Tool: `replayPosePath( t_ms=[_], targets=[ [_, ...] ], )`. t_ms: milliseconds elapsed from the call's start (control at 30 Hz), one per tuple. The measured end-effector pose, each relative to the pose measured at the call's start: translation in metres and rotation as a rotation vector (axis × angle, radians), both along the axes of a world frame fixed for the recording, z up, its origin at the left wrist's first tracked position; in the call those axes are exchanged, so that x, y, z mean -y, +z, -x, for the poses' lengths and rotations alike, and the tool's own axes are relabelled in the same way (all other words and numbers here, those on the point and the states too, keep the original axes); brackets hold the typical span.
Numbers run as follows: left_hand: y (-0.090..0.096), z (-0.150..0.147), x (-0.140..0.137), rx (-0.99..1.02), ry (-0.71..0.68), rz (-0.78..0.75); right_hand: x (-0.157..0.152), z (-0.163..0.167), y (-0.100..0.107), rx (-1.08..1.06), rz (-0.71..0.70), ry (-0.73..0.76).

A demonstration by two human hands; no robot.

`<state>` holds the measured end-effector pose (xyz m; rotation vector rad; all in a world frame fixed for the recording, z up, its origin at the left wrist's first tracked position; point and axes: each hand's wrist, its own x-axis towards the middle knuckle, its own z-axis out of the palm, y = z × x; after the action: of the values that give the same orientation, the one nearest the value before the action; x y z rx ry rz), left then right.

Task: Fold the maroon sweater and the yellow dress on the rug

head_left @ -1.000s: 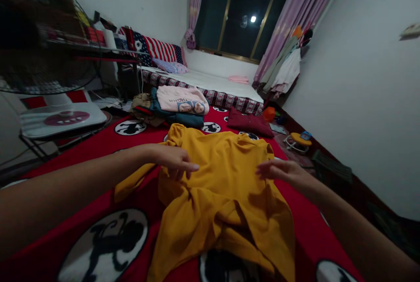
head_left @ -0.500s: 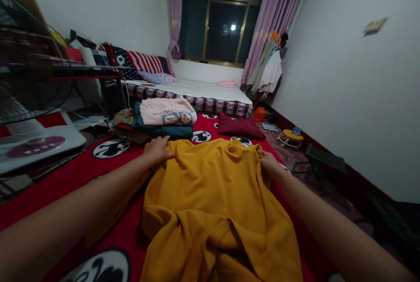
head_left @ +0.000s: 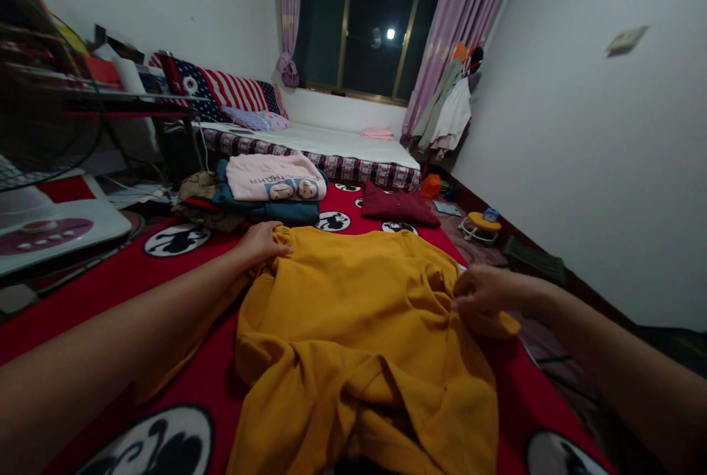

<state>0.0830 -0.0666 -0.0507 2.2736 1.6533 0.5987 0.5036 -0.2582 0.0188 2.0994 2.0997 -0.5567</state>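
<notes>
A mustard-yellow long-sleeved top [head_left: 353, 291] lies spread in front of me, its neckline at the far end and its lower part bunched in folds near me. At its far left shoulder, my left hand [head_left: 264, 243] is closed on the cloth. My right hand [head_left: 486, 289] pinches the fabric at the right side, below the shoulder, where creases gather toward the fingers. A sleeve end sticks out to the right beneath that hand. Under the top is a red blanket [head_left: 215, 328] with round black-and-white patches.
Beyond the top sit a stack with a folded pink shirt [head_left: 276, 177] and a folded maroon garment [head_left: 398, 205]. A fan base [head_left: 66, 221] stands at left, below a cluttered table. Farther back is a bed [head_left: 309, 138]. A yellow stool [head_left: 482, 223] is on the floor at right.
My right hand has moved from the far right shoulder toward me and outward, down the garment's side. The right shoulder and sleeve now lie more spread out. My left hand stays at the left shoulder.
</notes>
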Motion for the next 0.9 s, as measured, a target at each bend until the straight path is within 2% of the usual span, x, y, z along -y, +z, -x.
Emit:
replayPosePath(
  t_ms=[33, 100, 133, 167, 200, 267, 333, 400, 500, 567, 633, 733, 833, 900],
  targets=[
    [0.004, -0.004, 0.005, 0.035, -0.016, 0.004, -0.008, 0.003, -0.001, -0.017, -0.137, -0.032],
    [0.012, -0.013, 0.019, 0.062, -0.096, -0.017, -0.03, 0.007, -0.008, 0.02, -0.504, -0.181],
    [0.015, -0.018, 0.028, 0.051, -0.179, -0.049, -0.041, 0.008, -0.014, 0.024, -0.634, -0.259],
    [0.017, -0.023, 0.038, 0.021, -0.282, -0.09, -0.051, 0.009, -0.021, -0.002, -0.698, -0.324],
    [0.019, -0.028, 0.049, -0.034, -0.397, -0.136, -0.06, 0.011, -0.029, -0.058, -0.699, -0.372],
    [0.019, -0.037, 0.071, -0.202, -0.625, -0.222, -0.071, 0.018, -0.047, -0.195, -0.599, -0.404],
    [0.017, -0.043, 0.09, -0.369, -0.826, -0.295, -0.072, 0.03, -0.061, -0.251, -0.488, -0.35],
    [0.013, -0.045, 0.105, -0.467, -0.974, -0.371, -0.066, 0.042, -0.068, -0.191, -0.415, -0.255],
    [0.01, -0.038, 0.113, -0.513, -1.08, -0.472, -0.05, 0.052, -0.059, -0.099, -0.365, -0.158],
    [0.011, -0.027, 0.11, -0.55, -1.124, -0.531, -0.04, 0.05, -0.044, -0.148, -0.368, -0.138],
    [0.019, -0.014, 0.099, -0.624, -1.141, -0.596, -0.036, 0.041, -0.025, -0.274, -0.424, -0.16],
    [0.048, 0.002, 0.067, -0.75, -1.034, -0.672, -0.044, 0.025, 0.003, -0.46, -0.663, -0.252],
    [0.09, 0.003, 0.025, -0.767, -0.778, -0.651, -0.069, 0.015, 0.025, -0.526, -0.943, -0.369],
    [0.112, -0.006, 0.001, -0.665, -0.56, -0.596, -0.088, 0.014, 0.031, -0.514, -1.072, -0.467]
  ],
)
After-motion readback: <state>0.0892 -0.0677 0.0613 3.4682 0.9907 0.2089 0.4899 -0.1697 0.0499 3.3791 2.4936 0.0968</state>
